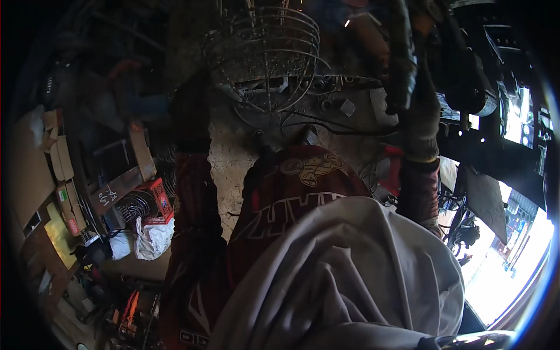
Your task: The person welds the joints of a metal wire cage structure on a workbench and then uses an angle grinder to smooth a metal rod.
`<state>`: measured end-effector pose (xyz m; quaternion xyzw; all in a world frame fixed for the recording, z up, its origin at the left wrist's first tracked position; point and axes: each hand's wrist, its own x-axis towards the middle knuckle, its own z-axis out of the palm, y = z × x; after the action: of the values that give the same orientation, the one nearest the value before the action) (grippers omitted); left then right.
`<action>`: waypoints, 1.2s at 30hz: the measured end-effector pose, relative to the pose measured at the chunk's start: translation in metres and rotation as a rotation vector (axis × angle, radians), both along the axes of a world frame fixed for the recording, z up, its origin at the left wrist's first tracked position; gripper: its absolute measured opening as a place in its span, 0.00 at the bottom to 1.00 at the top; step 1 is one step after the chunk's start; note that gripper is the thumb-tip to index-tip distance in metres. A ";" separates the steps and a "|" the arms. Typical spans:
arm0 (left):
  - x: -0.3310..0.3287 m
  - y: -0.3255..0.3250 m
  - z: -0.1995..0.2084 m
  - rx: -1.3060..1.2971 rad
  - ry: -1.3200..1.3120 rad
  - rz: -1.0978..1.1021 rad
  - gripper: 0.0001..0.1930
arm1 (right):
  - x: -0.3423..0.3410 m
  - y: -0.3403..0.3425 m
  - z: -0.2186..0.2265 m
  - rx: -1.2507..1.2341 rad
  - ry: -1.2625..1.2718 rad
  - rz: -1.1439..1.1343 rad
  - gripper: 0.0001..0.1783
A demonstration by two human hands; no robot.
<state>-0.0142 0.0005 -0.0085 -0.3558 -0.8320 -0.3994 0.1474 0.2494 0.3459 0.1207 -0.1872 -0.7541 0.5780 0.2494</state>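
Note:
My right arm reaches forward at the right, its hand in a dark work glove point(422, 137) with a yellow-edged cuff. Alongside that glove runs a dull grey rod-shaped tool point(403, 70); the fingers are lost in shadow, so whether they grip it cannot be made out. My left arm point(193, 181), in a dark red sleeve, stretches forward on the other side. Its hand point(189, 108) fades into the dark, fingers hidden. Between the arms, at the far side, stands a round cage of bent metal wire rings point(267, 55). Small orange sparks show near its top.
Cables point(332, 125) and small metal parts lie on the dusty floor point(224, 157) beyond my body. A grey cloth point(350, 274) hangs over my front. Leftward are cardboard boxes point(61, 154), a red box of wire coil point(156, 202) and white bags point(153, 239). Daylight comes through a right opening.

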 end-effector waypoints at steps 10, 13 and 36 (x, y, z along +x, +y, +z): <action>-0.001 0.002 -0.003 0.016 0.005 0.012 0.12 | 0.028 0.009 0.022 -0.161 -0.251 0.139 0.47; 0.001 0.002 -0.003 0.036 -0.033 0.029 0.12 | 0.023 0.012 0.013 0.031 -0.231 0.193 0.35; 0.003 0.004 0.000 0.079 -0.111 0.022 0.13 | 0.011 0.017 0.006 0.349 -0.350 0.266 0.38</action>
<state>-0.0110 0.0043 -0.0081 -0.3180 -0.8263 -0.4493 0.1192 0.2605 0.3629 0.1269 -0.1379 -0.8919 0.4257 0.0657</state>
